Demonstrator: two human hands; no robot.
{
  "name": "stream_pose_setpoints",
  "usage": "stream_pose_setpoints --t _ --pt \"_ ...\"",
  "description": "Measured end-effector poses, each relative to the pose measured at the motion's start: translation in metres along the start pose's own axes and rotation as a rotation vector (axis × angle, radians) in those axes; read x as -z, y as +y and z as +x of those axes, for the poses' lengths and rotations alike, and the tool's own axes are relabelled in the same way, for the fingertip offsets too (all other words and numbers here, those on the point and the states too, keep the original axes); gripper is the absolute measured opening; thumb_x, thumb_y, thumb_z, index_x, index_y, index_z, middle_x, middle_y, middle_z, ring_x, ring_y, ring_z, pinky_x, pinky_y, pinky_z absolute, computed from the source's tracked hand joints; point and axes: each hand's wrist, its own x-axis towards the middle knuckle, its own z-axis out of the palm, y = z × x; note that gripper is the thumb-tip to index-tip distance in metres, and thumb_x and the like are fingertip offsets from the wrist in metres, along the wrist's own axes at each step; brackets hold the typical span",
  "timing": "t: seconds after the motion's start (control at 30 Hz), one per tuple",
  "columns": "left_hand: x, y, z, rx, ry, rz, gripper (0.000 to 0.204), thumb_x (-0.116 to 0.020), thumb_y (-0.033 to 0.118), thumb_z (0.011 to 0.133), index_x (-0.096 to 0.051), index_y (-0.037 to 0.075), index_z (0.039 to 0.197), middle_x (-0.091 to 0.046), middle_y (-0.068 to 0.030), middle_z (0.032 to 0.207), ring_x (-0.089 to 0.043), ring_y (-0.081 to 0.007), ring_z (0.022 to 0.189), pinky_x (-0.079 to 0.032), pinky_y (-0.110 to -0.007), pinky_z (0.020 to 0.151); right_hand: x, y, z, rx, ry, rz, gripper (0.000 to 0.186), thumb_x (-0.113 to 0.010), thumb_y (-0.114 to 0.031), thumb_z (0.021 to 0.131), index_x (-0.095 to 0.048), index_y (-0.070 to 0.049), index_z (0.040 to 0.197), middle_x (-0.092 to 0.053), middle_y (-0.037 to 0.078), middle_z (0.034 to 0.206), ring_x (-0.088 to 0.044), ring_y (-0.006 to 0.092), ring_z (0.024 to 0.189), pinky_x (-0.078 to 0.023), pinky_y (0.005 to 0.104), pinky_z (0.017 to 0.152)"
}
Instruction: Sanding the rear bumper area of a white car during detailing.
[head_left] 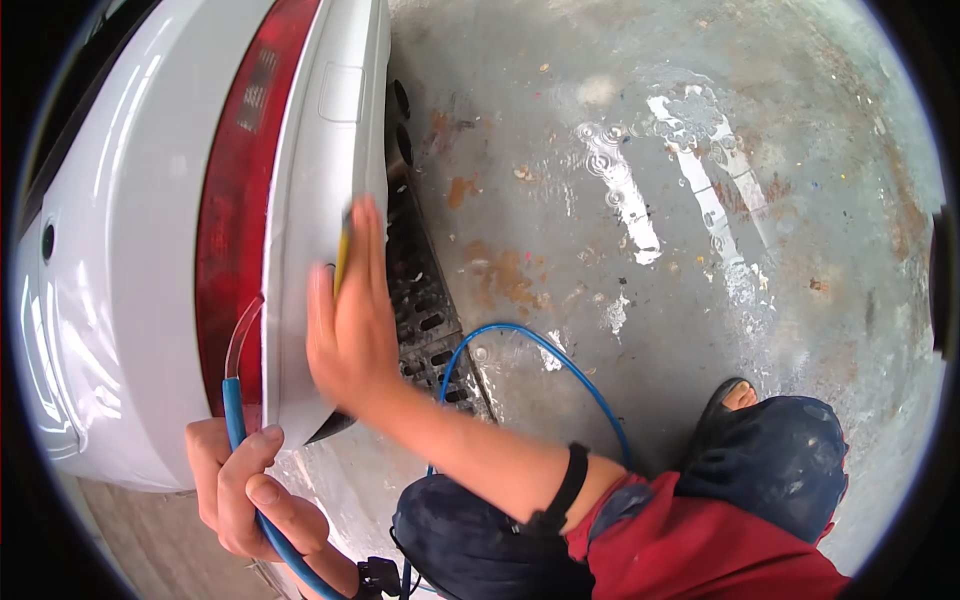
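Note:
My left hand point(248, 492) is wrapped round a blue hose point(234, 410) near its end, at the lower left. A clear stream of water point(235, 340) arcs up from the hose mouth and meets the edge of the red tail light point(240, 200). My right hand point(350, 325), slightly blurred, presses a thin yellow-and-dark pad point(343, 250) against the side of the white car bumper point(300, 330). Its fingers and thumb grip the pad, which shows only along one edge; the exact kind of pad I cannot make out.
The hose loops point(525, 328) across the wet grey floor point(600, 350) beside a dark slotted drain grate point(425, 320). My bent knees in dark trousers point(770, 455) and one sandalled foot point(738, 395) are at the lower right. Dark exhaust tips point(402, 120) show under the bumper.

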Motion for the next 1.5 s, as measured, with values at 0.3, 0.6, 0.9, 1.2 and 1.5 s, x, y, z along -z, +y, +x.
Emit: stream_pose_setpoints --t 0.3,0.6,0.9,1.2,1.5 --pt "-0.006 -0.004 -0.007 -0.061 -0.003 -0.028 0.041 -0.048 0.032 0.108 -0.07 0.001 0.094 -0.053 -0.0113 0.076 -0.047 -0.0202 0.065 -0.034 -0.033 0.058 0.016 -0.003 -0.007 0.08 -0.032 0.022 0.068 -0.035 -0.029 0.115 -0.017 0.019 0.16 -0.022 0.04 0.168 -0.021 0.0519 0.159 -0.019 0.05 0.131" --pt "-0.013 -0.003 0.002 -0.067 0.022 -0.007 0.042 -0.048 0.032 0.109 -0.071 0.0 0.095 -0.05 -0.01 0.074 -0.047 -0.0197 0.066 -0.034 -0.033 0.059 0.015 -0.002 0.006 0.116 -0.057 0.099 0.064 -0.041 -0.021 0.114 -0.022 0.019 0.16 -0.016 0.039 0.17 -0.017 0.0507 0.16 -0.018 0.0524 0.132" --pt "-0.021 0.003 0.007 -0.099 -0.049 -0.017 0.043 -0.047 0.033 0.11 -0.071 0.0 0.095 -0.049 -0.0092 0.076 -0.045 -0.0185 0.066 -0.032 -0.032 0.058 0.018 -0.001 0.052 0.056 -0.034 0.133 0.065 -0.039 -0.027 0.116 -0.023 0.018 0.16 -0.018 0.038 0.17 -0.019 0.0474 0.161 -0.018 0.0503 0.132" --pt "-0.026 -0.002 0.01 -0.064 -0.049 -0.045 0.043 -0.047 0.03 0.11 -0.071 -0.002 0.096 -0.05 -0.0101 0.076 -0.045 -0.0185 0.065 -0.033 -0.032 0.058 0.012 0.009 0.031 0.074 -0.011 0.133 0.067 -0.041 -0.027 0.115 -0.021 0.017 0.161 -0.02 0.038 0.17 -0.017 0.0493 0.161 -0.015 0.0493 0.132" --pt "-0.026 -0.027 0.017 -0.218 -0.131 -0.036 0.038 -0.049 0.025 0.107 -0.071 -0.003 0.096 -0.056 -0.0125 0.077 -0.049 -0.0201 0.064 -0.034 -0.033 0.057 0.028 0.019 -0.005 -0.045 -0.128 0.113 0.062 -0.041 -0.025 0.114 -0.026 0.007 0.164 -0.026 0.028 0.171 -0.023 0.0444 0.161 -0.02 0.0473 0.129"
